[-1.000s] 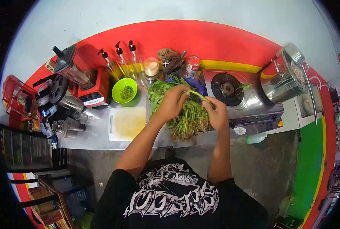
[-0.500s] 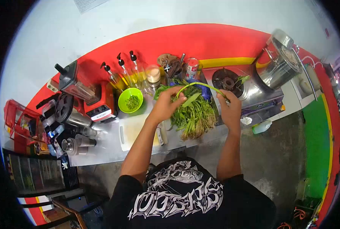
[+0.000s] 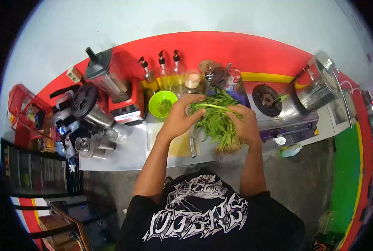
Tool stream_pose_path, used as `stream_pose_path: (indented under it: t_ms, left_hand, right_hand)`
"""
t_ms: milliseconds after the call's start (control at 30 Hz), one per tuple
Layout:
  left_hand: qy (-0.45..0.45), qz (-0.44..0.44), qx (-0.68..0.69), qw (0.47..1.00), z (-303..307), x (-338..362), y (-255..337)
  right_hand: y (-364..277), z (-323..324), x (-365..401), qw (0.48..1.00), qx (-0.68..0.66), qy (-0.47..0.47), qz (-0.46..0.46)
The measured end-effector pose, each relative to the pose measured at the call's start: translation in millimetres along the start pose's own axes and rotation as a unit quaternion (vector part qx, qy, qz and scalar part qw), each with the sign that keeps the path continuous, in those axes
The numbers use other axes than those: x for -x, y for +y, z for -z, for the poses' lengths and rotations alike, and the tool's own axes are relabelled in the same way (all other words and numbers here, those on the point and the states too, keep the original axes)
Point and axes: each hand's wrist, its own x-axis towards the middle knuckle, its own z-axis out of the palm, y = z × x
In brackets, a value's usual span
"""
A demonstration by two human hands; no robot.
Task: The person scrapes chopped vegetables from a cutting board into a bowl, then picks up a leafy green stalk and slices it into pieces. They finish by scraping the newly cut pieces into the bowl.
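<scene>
A long green stem of a leafy vegetable (image 3: 215,107) stretches between my two hands. My left hand (image 3: 183,116) pinches its left end between thumb and fingers. At its right end, my right hand (image 3: 245,124) has its fingers closed round the stem. Beneath it lies a thick bunch of leafy greens (image 3: 225,130), its pale roots pointing towards me. Left of the bunch is a white cutting board (image 3: 151,142), partly behind my left forearm, with what looks like a knife (image 3: 192,146) on it. A lime-green bowl (image 3: 154,100) beyond holds chopped greens (image 3: 164,107).
Pump bottles (image 3: 162,73) line the red wall beside a jar (image 3: 192,80) and a can (image 3: 233,78). A red blender (image 3: 126,104) and steel cups (image 3: 88,148) occupy the left. On the right are a gas burner (image 3: 266,99) and a tall steel container (image 3: 318,90).
Both hands have moved closer together and lower over the bunch, bringing the stem down from its raised arch. The whole view has shifted, so the counter appears further right.
</scene>
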Motion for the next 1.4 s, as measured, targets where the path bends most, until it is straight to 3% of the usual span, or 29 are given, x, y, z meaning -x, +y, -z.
stream_pose_path:
  t_ms: [167,267,333,433,500,567,633,700,833,1033,1067,1200,1333,1400]
  left_hand:
    - [-0.007,0.049,-0.036,0.998,31.8,37.1,0.3]
    - [0.025,0.059,-0.064,0.996,50.7,62.7,-9.0]
    - [0.027,0.156,-0.037,0.987,63.9,76.6,-21.7]
    - [0.054,0.164,-0.071,0.982,79.4,94.9,-35.0]
    - [0.071,0.188,-0.076,0.977,84.2,108.8,-44.0]
    - [0.094,0.194,-0.120,0.969,85.5,122.9,-58.5]
    - [0.111,0.201,-0.115,0.966,82.7,136.3,-68.3]
    - [0.126,0.178,-0.163,0.962,75.8,150.6,-88.3]
    - [0.132,0.186,-0.194,0.954,47.3,173.7,-133.3]
    - [0.108,0.221,-0.177,0.953,4.2,197.3,-190.5]
    - [0.108,0.221,-0.174,0.953,0.1,198.3,-193.4]
    - [0.072,0.243,-0.217,0.943,-11.1,198.0,-193.0]
    - [0.064,0.246,-0.173,0.952,-20.4,199.7,-202.1]
    - [0.018,0.310,-0.191,0.931,-24.7,201.1,-199.6]
  right_hand:
    - [-22.0,-60.5,-23.2,0.992,-0.032,-0.038,0.117]
    - [-33.1,-97.3,-36.1,0.983,-0.083,-0.094,0.137]
    - [-41.9,-117.1,-41.0,0.973,-0.038,-0.152,0.170]
    - [-49.7,-147.9,-41.5,0.970,-0.002,-0.111,0.217]
    - [-44.9,-160.2,-40.5,0.970,-0.008,-0.130,0.203]
    - [-39.3,-167.1,-38.5,0.978,0.019,-0.060,0.198]
    - [-17.4,-175.2,-31.3,0.984,0.004,-0.067,0.166]
    - [12.4,-181.5,-23.3,0.988,-0.007,-0.118,0.097]
    - [71.3,-191.0,5.2,0.977,0.036,-0.206,0.048]
    - [131.6,-200.3,37.9,0.947,0.047,-0.310,-0.066]
    - [139.8,-203.6,41.5,0.947,0.076,-0.311,-0.015]
    - [142.4,-216.5,60.1,0.941,0.097,-0.306,-0.106]
    - [132.2,-227.9,62.2,0.927,0.186,-0.308,-0.105]
    - [126.7,-233.2,62.8,0.925,0.209,-0.288,-0.132]
